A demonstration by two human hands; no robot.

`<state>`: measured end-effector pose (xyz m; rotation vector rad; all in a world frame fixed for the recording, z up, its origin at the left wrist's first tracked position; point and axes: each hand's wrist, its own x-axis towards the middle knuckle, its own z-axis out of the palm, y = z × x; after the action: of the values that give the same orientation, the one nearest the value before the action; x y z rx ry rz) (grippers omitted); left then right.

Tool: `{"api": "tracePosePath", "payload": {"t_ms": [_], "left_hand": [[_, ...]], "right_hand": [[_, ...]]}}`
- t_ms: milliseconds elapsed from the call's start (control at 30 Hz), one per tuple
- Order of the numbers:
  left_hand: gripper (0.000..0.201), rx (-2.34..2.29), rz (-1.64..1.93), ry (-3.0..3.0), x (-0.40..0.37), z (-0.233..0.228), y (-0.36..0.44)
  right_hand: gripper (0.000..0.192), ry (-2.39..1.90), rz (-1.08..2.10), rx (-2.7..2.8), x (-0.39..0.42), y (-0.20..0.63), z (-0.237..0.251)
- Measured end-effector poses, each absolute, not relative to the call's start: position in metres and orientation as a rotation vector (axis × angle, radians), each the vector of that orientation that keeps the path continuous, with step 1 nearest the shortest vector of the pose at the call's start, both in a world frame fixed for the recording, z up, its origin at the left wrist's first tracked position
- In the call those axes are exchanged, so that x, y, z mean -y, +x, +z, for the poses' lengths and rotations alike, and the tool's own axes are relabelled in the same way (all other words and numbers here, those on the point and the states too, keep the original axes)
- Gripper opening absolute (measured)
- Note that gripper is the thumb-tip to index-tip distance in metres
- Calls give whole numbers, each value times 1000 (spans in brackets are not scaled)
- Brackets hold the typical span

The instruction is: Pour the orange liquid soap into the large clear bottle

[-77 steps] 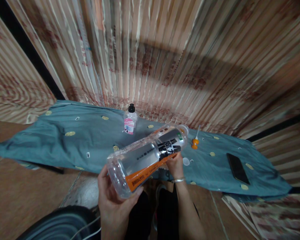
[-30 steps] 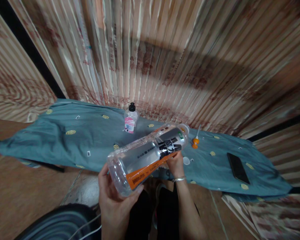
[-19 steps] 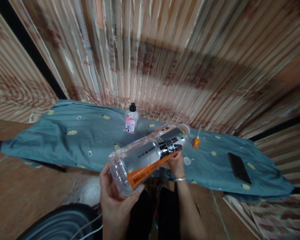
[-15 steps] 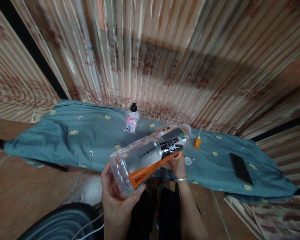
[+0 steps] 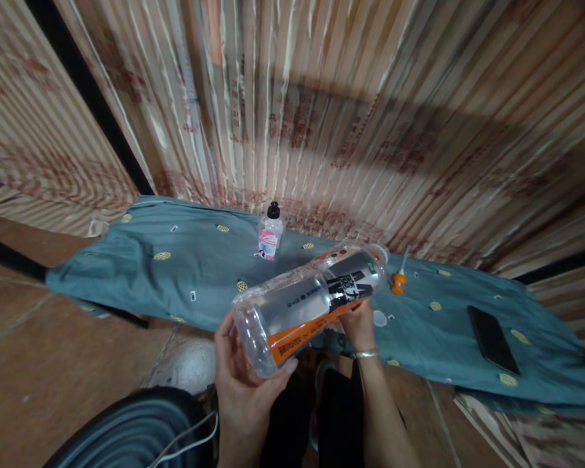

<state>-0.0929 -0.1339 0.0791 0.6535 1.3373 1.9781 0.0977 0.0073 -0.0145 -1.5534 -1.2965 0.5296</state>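
The left hand (image 5: 241, 383) cups the base of a large clear plastic bottle (image 5: 312, 302), its fingers (image 5: 286, 370) curled around the near end and grasping it. The right hand (image 5: 359, 325) holds the same bottle from below, near its far end; its fingers are mostly hidden behind the bottle, so only the back of the hand and a thin bracelet (image 5: 366, 354) at the wrist show. The bottle lies nearly on its side in the air, base towards the person, neck pointing far and to the right, with an orange and black label along its body. It is held just above the near edge of a surface covered with a teal cloth (image 5: 175, 273).

On the cloth, a small bottle with a black cap and pink label (image 5: 270, 232) stands upright at the far side, left of the big bottle's neck. An orange-tipped small thing (image 5: 398, 279) lies just right of the neck, and a white cap (image 5: 379, 318) lies near the right hand. A dark phone (image 5: 493, 340) lies flat well to the right.
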Motion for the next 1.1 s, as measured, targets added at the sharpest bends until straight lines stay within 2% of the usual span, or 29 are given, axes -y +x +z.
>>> {"api": "tracePosePath", "payload": {"t_ms": [233,633,1100], "left_hand": [[85,-1346,1960,624,134,79,-95],[80,-1305,1991,480,133,95,-85],[82,-1265,1984,705,134,71,-101]], "right_hand": [[48,-1568,526,1273,-9,98,-18],[61,-1496,602,1273,-7,93,-11],[56,-1556,574,1247,-9,96,-19]]}}
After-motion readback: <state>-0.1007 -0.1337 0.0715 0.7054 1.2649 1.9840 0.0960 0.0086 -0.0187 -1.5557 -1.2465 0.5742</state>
